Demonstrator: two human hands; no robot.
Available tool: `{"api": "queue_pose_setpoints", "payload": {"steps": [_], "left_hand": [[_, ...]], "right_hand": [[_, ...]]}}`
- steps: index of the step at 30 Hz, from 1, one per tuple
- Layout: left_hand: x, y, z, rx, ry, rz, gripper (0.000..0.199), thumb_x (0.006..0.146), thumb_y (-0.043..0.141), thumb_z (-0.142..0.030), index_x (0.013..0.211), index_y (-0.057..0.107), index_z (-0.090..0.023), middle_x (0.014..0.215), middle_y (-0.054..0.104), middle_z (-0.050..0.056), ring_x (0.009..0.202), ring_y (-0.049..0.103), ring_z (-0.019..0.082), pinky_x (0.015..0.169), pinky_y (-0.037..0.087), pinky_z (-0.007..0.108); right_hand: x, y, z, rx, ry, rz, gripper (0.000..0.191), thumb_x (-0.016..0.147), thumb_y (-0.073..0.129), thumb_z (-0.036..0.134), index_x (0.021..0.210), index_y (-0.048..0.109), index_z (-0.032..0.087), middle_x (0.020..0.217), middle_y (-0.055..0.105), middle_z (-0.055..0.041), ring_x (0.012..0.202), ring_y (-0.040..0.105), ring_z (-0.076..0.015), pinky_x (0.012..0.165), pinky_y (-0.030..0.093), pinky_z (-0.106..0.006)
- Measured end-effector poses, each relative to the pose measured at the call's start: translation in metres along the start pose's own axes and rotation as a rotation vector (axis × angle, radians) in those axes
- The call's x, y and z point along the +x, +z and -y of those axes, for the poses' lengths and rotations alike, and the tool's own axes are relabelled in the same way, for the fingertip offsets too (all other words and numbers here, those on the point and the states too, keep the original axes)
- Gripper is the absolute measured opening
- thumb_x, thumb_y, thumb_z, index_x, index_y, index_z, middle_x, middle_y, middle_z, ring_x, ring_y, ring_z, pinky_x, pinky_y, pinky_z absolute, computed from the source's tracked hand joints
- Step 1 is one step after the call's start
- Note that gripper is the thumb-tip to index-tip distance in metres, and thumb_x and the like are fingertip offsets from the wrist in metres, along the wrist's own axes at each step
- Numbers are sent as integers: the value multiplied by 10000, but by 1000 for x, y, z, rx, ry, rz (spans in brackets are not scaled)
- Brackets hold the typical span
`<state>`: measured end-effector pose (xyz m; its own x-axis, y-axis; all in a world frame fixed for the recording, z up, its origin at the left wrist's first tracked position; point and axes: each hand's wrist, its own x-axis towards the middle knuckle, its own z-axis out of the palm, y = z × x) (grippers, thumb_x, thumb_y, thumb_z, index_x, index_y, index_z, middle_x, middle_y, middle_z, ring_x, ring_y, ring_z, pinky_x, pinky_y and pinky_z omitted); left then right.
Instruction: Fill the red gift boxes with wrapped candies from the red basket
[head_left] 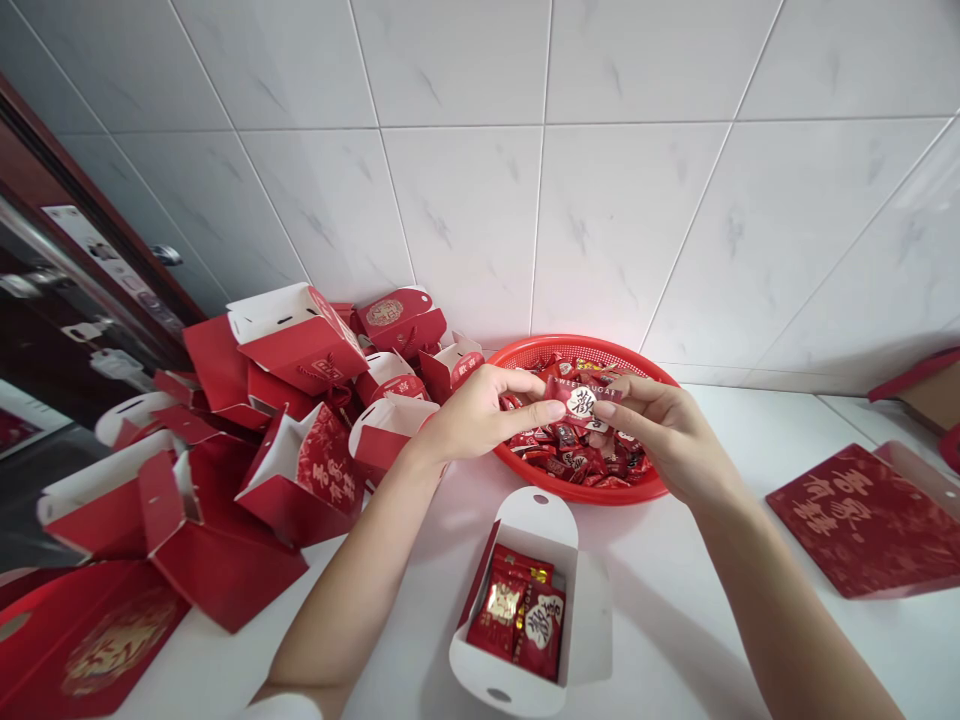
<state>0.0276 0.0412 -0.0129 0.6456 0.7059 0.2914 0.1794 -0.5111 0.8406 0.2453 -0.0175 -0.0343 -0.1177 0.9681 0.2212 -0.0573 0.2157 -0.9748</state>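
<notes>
Both hands hold one red candy packet (581, 402) with a white emblem and dark lettering, above a red plastic basket (585, 494) full of similar wrapped sweets. My left hand (491, 408) pinches its left edge between thumb and fingers. On its right edge, my right hand (664, 425) does the same. Nearer to me, between my forearms, an open box (469, 660) with white rounded flaps stands on the white surface. Several red and gold packets (517, 610) lie inside it.
Many red cardboard boxes (300, 350) are heaped at the left, several with open tops. Another red box (862, 520) lies at the right on the white tabletop (660, 620). Behind is a tiled wall (465, 220); a dark door frame (97, 200) is at far left.
</notes>
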Motion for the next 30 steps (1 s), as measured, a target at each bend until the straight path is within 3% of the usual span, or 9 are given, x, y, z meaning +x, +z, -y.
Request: {"api": "queue_pose_setpoints", "payload": {"steps": [13, 24, 27, 30], "left_hand": [[-1, 2, -4, 1, -6, -13, 389, 893, 702, -417, 632, 551, -170, 647, 432, -43, 663, 409, 120, 651, 342, 276], [0, 2, -2, -98, -10, -61, 351, 858, 759, -466, 713, 685, -156, 678, 600, -7, 687, 532, 143, 682, 434, 287], [-5, -1, -6, -58, -31, 11, 316, 843, 786, -467, 834, 733, -155, 809, 720, 32, 806, 646, 183, 768, 503, 300], [-16, -6, -13, 202, -155, 204, 386, 807, 818, -484, 1024, 733, -176, 980, 765, 53, 938, 692, 226, 792, 512, 301]], "right_hand": [[-1, 2, 3, -66, -37, -13, 270, 841, 824, 430, 764, 702, 201, 664, 699, -7, 560, 630, -146, 589, 535, -299], [-2, 5, 1, -81, -84, -120, 315, 788, 864, 473, 818, 675, 223, 819, 727, -31, 683, 652, -173, 678, 581, -338], [-6, 5, 1, -53, -165, -220, 273, 810, 860, 433, 825, 663, 244, 821, 730, -23, 749, 684, -194, 745, 597, -360], [-13, 5, 8, -85, -216, -282, 198, 841, 847, 377, 840, 682, 267, 793, 723, -11, 695, 667, -185, 700, 582, -352]]}}
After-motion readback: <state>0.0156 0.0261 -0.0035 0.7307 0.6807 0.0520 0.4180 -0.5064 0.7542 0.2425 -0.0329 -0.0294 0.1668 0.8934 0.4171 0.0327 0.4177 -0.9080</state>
